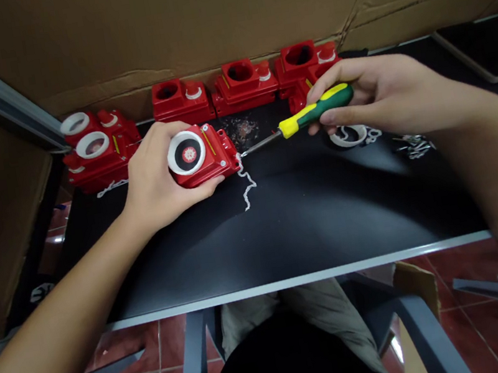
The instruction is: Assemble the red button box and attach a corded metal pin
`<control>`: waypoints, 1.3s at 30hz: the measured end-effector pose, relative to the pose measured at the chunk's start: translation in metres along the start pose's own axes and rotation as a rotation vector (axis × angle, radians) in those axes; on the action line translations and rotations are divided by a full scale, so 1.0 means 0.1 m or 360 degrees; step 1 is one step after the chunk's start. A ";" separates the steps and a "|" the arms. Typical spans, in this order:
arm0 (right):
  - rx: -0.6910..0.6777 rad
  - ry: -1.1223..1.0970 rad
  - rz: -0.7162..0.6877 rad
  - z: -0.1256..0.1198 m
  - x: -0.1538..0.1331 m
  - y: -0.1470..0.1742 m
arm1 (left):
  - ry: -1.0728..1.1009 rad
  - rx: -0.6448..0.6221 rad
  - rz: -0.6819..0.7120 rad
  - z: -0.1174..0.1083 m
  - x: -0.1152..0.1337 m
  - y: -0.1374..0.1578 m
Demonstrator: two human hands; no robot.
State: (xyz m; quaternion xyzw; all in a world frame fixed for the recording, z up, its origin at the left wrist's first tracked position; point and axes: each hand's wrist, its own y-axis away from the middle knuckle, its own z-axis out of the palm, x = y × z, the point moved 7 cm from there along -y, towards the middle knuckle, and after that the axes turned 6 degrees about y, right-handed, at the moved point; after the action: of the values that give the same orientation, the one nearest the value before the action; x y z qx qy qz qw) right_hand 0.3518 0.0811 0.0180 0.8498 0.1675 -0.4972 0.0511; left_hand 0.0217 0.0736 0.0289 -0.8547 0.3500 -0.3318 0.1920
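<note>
My left hand (155, 173) is wrapped round a red housing (215, 151) that has a white ring (186, 153) on its upper face. In my right hand (380, 93) is a screwdriver (313, 112) with a yellow and green handle, its shaft pointing left. The tip meets the right end of the housing, beside a white chain (247, 183) that trails onto the black tabletop (311, 221). Whether a screw sits under the tip I cannot tell. Below my right hand lies a loose white ring (347, 136).
Several more red housings (245, 86) line the back against a cardboard wall (186, 26), others (99, 153) at the left. Small screws (414, 146) lie in a pile at the right. A dark flat device (487, 51) rests at the far right. Dark debris (242, 129) is scattered behind the held housing.
</note>
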 end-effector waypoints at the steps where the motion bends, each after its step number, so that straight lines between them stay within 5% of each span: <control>1: 0.0009 -0.0033 -0.0021 0.00 -0.01 0.00 | 0.0005 -0.0001 -0.0008 0.00 -0.01 0.00; 30: -0.0143 0.0006 0.0035 0.11 -0.04 0.01 | -0.0007 -0.0191 0.0038 0.07 0.06 0.00; 39: -0.0150 -0.0070 -0.0011 0.01 0.02 0.00 | -0.0003 0.0004 -0.0074 0.00 -0.05 -0.01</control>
State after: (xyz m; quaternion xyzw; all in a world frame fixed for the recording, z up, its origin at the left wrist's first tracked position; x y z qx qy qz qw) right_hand 0.3515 0.0813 0.0156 0.8348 0.1924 -0.5075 0.0929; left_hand 0.0194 0.0776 0.0272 -0.8627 0.3295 -0.3358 0.1856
